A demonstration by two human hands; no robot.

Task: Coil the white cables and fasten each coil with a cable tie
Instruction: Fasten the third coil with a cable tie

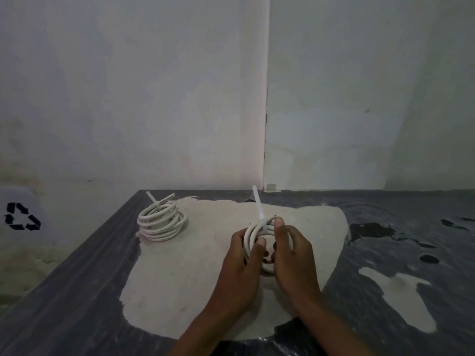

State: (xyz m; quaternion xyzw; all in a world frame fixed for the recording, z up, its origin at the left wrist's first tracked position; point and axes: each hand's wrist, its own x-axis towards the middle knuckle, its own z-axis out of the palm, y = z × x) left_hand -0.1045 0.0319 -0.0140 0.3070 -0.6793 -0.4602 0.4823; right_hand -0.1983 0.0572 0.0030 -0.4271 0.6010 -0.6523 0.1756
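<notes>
A small coil of white cable (253,233) is held upright between both hands above the table. My left hand (240,268) grips its left side, thumb across the front. My right hand (293,258) grips its right side, forefinger up beside the tie. A white cable tie (257,204) wraps the top of this coil, and its tail sticks straight up. A second, larger coil of white cable (162,222) lies flat on the table to the left. It carries its own cable tie (152,197) with the tail pointing up and left.
The table (401,253) is covered in dark plastic sheeting, worn through to a pale patch (185,278) under the coils. White walls meet in a corner behind. A recycling symbol (21,216) marks a container at the far left.
</notes>
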